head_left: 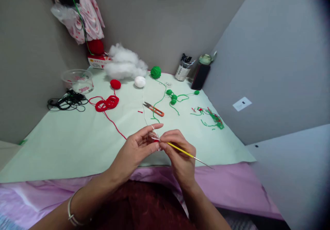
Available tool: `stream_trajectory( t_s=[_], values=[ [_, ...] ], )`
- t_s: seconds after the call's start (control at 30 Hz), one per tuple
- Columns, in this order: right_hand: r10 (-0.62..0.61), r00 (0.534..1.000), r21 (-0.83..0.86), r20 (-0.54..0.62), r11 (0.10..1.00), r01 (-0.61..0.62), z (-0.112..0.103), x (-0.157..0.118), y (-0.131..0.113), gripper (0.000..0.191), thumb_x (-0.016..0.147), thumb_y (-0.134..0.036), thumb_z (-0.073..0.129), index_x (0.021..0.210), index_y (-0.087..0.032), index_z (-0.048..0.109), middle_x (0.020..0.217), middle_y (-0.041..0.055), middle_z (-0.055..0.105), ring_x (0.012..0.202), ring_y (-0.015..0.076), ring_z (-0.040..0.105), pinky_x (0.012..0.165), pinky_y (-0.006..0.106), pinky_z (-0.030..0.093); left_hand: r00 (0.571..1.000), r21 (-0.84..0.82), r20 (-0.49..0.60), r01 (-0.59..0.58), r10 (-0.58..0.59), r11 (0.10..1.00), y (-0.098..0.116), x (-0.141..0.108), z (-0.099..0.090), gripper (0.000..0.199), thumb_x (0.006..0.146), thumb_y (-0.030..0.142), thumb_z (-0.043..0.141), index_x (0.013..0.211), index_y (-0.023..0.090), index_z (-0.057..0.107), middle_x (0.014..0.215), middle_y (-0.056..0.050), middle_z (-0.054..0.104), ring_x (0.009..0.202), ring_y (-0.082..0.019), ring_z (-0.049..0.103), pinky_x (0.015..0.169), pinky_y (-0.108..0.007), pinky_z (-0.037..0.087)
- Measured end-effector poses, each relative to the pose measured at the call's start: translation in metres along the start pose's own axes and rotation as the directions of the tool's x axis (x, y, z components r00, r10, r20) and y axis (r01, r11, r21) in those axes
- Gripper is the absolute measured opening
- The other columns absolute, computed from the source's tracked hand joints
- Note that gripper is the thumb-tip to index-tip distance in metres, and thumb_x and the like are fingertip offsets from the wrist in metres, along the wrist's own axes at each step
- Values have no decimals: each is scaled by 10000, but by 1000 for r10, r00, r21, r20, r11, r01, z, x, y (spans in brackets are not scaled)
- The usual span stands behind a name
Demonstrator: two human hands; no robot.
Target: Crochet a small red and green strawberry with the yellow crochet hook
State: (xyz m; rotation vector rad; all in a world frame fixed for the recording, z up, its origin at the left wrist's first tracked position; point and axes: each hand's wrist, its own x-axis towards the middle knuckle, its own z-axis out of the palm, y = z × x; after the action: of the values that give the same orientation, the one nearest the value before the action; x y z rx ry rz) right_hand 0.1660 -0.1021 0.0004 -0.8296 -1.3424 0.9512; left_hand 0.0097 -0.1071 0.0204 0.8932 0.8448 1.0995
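Note:
My right hand (180, 154) is closed round a yellow-handled crochet hook (180, 150), whose far metal end points down to the right. Between the fingertips of both hands sits a small red and white crochet piece (156, 140), mostly hidden by the fingers. My left hand (138, 146) pinches that piece, with its index finger stretched out and white yarn (154, 129) looped over it. This strand runs back across the table to a white yarn ball (140, 81). Red yarn (114, 125) leads from loose red coils (107, 103) toward my left hand.
Thread snips (154, 109) with orange handles lie beyond my hands. At the back are white stuffing (125, 63), a red ball (115, 84) and a green yarn ball (155, 72). Black cord (67, 101) lies left; green crochet pieces (173, 98) and yarn scraps (215, 117) lie right.

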Motion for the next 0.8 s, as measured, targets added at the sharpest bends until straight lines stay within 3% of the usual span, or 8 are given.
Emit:
stream_trajectory(
  t_s=[0.17, 0.27, 0.37, 0.4, 0.5, 0.6, 0.7, 0.8],
  values=[
    [121, 992, 197, -48, 974, -110, -4, 12, -1, 60, 818, -202, 822, 830, -258, 804, 817, 2, 693, 669, 122, 628, 594, 254, 538, 983, 330, 182, -62, 1, 942, 22, 13, -18, 585, 855, 279, 805, 1423, 302, 669, 917, -9, 699, 888, -202, 627, 905, -364, 494],
    [187, 982, 326, -38, 931, -165, -4, 18, -4, 86, 745, -205, 856, 766, -238, 779, 755, -12, 680, 596, 104, 594, 542, 234, 511, 951, 644, 219, -310, 219, 700, 33, 23, -30, 334, 907, 265, 716, 1231, 290, 792, 883, -44, 712, 928, -255, 594, 954, -436, 451],
    [158, 987, 319, -31, 937, -139, -5, 19, -6, 91, 760, -174, 843, 779, -243, 787, 763, -14, 685, 607, 102, 600, 545, 229, 509, 893, 791, 282, -423, 350, 442, 44, 25, -34, 378, 878, 191, 698, 1231, 290, 791, 1109, -90, 748, 1109, -313, 564, 1058, -496, 367],
    [128, 991, 290, -33, 950, -113, -5, 18, -6, 98, 781, -160, 830, 798, -249, 794, 778, -11, 689, 627, 106, 611, 555, 232, 513, 900, 788, 277, -414, 337, 456, 48, 23, -33, 425, 877, 189, 694, 1282, 295, 764, 1170, -88, 736, 1132, -312, 564, 1058, -488, 372],
    [37, 999, 188, -28, 982, -31, -8, 15, -6, 135, 831, -130, 802, 851, -263, 807, 813, -2, 694, 686, 123, 644, 586, 246, 532, 968, 663, 172, -251, 183, 705, 52, 13, -25, 436, 952, 289, 641, 1385, 305, 688, 1154, -61, 703, 1043, -261, 605, 943, -407, 464],
    [-11, 1000, 88, -19, 996, 13, -8, 13, -8, 131, 849, -134, 800, 863, -263, 811, 823, 11, 706, 732, 145, 666, 618, 265, 553, 991, 457, 122, -108, 58, 883, 46, 8, -17, 472, 975, 460, 641, 1414, 287, 651, 1151, -60, 685, 1031, -245, 622, 877, -359, 497],
    [-43, 999, 9, -11, 999, 43, -8, 14, -10, 114, 850, -149, 808, 861, -262, 817, 817, 24, 725, 746, 161, 675, 632, 282, 563, 984, 292, 176, -78, 26, 953, 32, 11, -11, 571, 956, 510, 672, 1464, 264, 591, 1114, -57, 676, 965, -219, 638, 855, -340, 506],
    [-63, 998, -19, 6, 998, 63, -6, 14, -12, 109, 860, -155, 802, 874, -262, 821, 824, 34, 734, 730, 163, 670, 614, 286, 551, 982, 274, 188, -86, 34, 958, 20, 13, -5, 563, 994, 513, 619, 1493, 259, 556, 875, -2, 616, 739, -166, 577, 699, -300, 480]
  ],
)
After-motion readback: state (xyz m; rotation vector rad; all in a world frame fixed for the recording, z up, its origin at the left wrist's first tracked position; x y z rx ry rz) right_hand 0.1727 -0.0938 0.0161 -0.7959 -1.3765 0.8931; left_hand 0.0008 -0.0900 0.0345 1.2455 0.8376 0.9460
